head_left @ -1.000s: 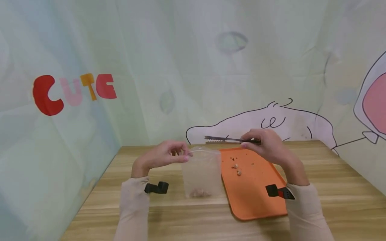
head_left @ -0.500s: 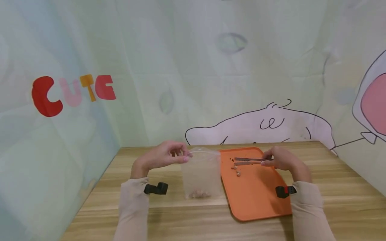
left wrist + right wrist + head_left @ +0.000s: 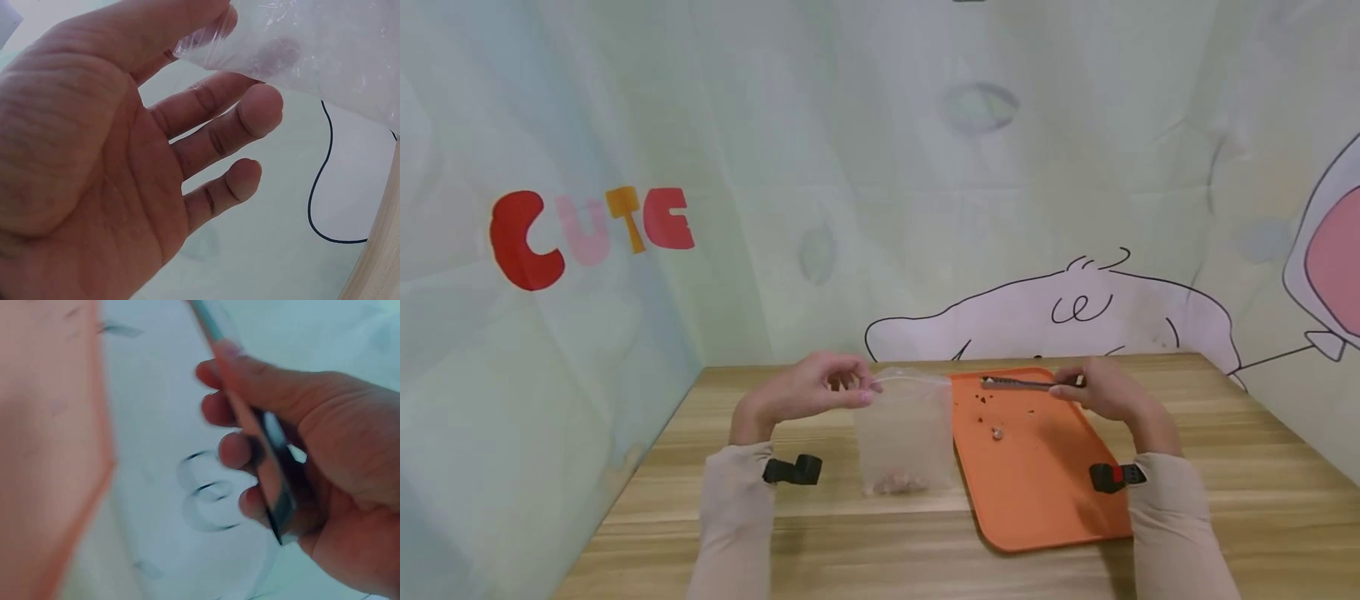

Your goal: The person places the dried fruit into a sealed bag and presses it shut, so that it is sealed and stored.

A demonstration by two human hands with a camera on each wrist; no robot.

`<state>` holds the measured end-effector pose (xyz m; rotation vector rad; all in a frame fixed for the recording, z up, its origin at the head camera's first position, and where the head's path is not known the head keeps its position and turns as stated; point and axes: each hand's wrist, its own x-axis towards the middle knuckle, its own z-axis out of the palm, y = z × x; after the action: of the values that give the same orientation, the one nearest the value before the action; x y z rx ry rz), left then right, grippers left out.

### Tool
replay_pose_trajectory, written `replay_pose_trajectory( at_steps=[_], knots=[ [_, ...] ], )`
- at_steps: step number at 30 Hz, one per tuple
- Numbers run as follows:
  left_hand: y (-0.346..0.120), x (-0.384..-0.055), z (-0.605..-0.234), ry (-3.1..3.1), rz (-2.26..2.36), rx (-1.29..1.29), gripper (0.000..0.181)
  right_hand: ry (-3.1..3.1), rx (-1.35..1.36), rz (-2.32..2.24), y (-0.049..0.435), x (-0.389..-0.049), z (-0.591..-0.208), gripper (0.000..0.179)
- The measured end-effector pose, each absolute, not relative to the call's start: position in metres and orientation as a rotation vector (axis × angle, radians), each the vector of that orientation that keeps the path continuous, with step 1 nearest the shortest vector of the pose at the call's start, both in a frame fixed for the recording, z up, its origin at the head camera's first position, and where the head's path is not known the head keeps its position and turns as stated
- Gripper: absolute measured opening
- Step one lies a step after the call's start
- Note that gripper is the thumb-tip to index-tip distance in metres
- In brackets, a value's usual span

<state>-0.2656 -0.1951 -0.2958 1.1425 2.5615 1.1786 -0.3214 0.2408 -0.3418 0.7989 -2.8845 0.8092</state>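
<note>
In the head view my left hand (image 3: 808,387) pinches the upper left corner of a clear zip bag (image 3: 904,429). The bag stands on the table with small pinkish-brown pieces (image 3: 901,483) at its bottom. The left wrist view shows thumb and forefinger on the plastic, with the other fingers apart from it. My right hand (image 3: 1108,392) grips metal tongs (image 3: 1022,384), closed above the far end of the orange tray (image 3: 1037,500). A small pale bit shows at their tips, partly hidden. One small whitish piece (image 3: 997,433) lies on the tray.
Dark crumbs (image 3: 982,399) are scattered over the tray's far left part. The tray lies right beside the bag on a wooden table (image 3: 820,542). A printed cloth (image 3: 820,167) hangs behind and at the sides.
The tongs have come down from beside the bag's mouth to the tray, closed and risen slightly. One of the two whitish pieces has left its spot. My left hand stays on the bag.
</note>
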Motion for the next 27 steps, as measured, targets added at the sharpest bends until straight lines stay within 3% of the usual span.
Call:
replay_pose_trajectory(
  at_steps=[10,17,27],
  knots=[
    [-0.192,-0.266,-0.294,2.548,1.169,1.168,0.004,-2.399,0.983,0.7,0.194,-0.266,-0.272,0.01],
    [-0.19,-0.266,-0.298,2.536,1.173,1.182,0.004,-2.321,1.115,0.653,0.167,-0.254,-0.27,0.012],
    [-0.191,-0.264,-0.296,2.55,1.158,1.163,0.005,-2.325,1.106,0.664,0.168,-0.26,-0.273,0.014]
  ],
)
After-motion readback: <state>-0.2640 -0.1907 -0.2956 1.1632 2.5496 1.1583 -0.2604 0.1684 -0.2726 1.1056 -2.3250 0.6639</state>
